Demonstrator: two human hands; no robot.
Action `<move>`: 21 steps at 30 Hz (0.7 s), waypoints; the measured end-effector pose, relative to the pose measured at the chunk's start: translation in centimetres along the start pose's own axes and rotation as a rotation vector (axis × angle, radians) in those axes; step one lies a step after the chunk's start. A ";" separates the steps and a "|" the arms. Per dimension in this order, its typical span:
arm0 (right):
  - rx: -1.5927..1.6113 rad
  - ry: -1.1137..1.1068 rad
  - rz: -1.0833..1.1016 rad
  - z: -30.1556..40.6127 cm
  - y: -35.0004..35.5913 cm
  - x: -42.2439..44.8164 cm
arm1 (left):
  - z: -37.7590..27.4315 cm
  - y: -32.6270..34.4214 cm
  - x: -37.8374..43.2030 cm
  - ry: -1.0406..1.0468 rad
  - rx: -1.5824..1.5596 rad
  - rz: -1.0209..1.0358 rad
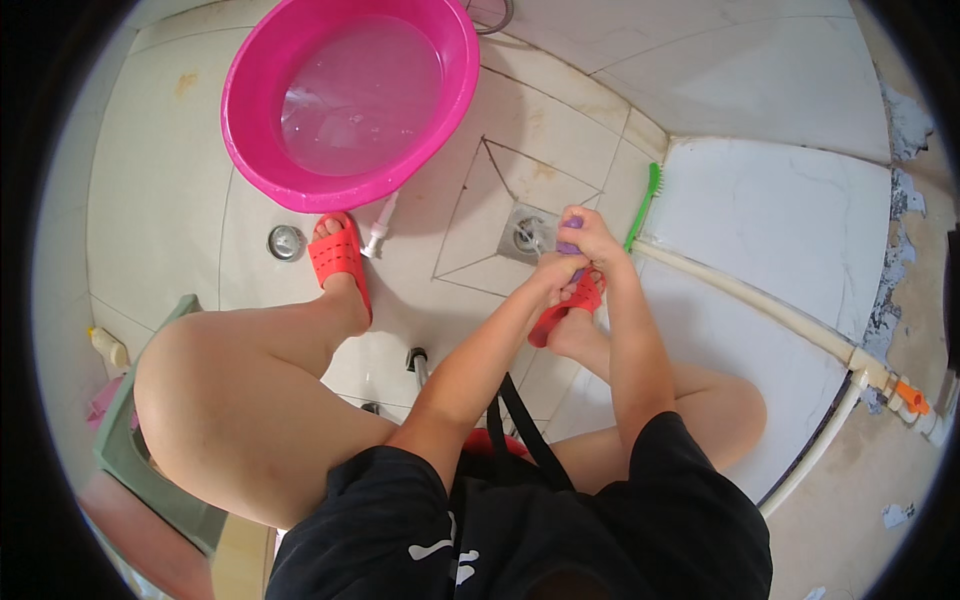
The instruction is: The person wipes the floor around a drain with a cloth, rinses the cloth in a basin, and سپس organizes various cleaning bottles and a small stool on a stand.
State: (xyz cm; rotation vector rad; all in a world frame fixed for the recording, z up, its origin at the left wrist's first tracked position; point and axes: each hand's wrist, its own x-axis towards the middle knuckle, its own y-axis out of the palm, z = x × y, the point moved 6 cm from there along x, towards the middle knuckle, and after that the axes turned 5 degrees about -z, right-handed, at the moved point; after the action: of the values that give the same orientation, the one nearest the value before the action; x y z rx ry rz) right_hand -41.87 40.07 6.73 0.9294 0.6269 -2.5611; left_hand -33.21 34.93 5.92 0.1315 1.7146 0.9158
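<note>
Both hands are close together over the floor drain's right side, closed around a wet-looking purple thing, perhaps a cloth. My left hand grips its lower part, and my right hand holds the upper part. Water seems to fall from it onto the square metal floor drain. Under the hands is my foot in a red slipper. A large pink plastic basin with cloudy water stands at the upper left.
A green brush leans by the wall at right. A white pump dispenser top and a round metal lid lie near the other red slipper. Pipes with an orange valve handle run along the right wall. A green plastic stool or chair is at left.
</note>
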 end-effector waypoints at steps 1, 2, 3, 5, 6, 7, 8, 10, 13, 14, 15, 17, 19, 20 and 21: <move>-0.003 0.001 -0.006 -0.3 0.0 0.1 | -0.1 0.1 -0.3 0.007 0.049 -0.053; -0.102 -0.039 -0.056 -0.4 -0.3 0.2 | -0.2 0.1 -0.5 0.013 0.099 -0.105; -0.201 -0.083 -0.097 -0.4 -0.1 0.3 | 0.0 0.0 -0.3 0.016 0.095 -0.106; -0.294 -0.100 -0.135 -0.2 0.8 0.4 | 0.1 -1.2 1.2 0.180 0.147 -0.200; -0.385 -0.115 -0.185 -0.2 0.9 0.4 | 0.7 -1.5 2.0 0.181 0.144 -0.201; -0.387 -0.114 -0.187 -0.4 1.0 0.4 | 0.4 -1.9 2.4 0.285 0.267 -0.294; -0.462 -0.143 -0.294 -0.3 0.7 0.2 | 0.1 -2.3 2.6 0.390 0.389 -0.386; -0.536 -0.169 -0.402 -0.6 0.0 0.0 | -0.9 -1.6 1.3 0.593 0.615 -0.502; -0.554 -0.091 -0.452 -1.4 -2.0 0.1 | -2.2 -0.5 -0.7 0.563 0.646 -0.392; -0.137 0.099 -0.274 -2.9 -2.8 0.4 | -1.3 0.1 -0.4 0.326 0.447 -0.171; 0.277 0.279 -0.081 -3.6 -2.1 0.4 | -1.8 0.0 -0.2 0.331 0.446 -0.173; 0.563 0.265 0.065 -0.4 0.0 -1.2 | -0.2 0.2 0.8 -0.055 -0.052 0.201; 0.852 0.244 0.174 2.1 1.2 -3.4 | -0.8 0.8 -0.6 -0.143 -0.181 0.256; 0.992 0.175 0.209 3.2 2.4 -4.0 | -0.2 1.3 -0.9 -0.291 -0.351 0.394; 1.063 0.135 0.219 3.1 2.1 -3.9 | 0.4 2.1 -1.3 -0.447 -0.516 0.535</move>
State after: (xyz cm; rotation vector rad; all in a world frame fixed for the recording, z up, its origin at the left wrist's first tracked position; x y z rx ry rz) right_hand -39.68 37.34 10.90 1.3539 -0.8781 -2.5510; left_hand -33.14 35.92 8.20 0.4280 0.9984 1.5618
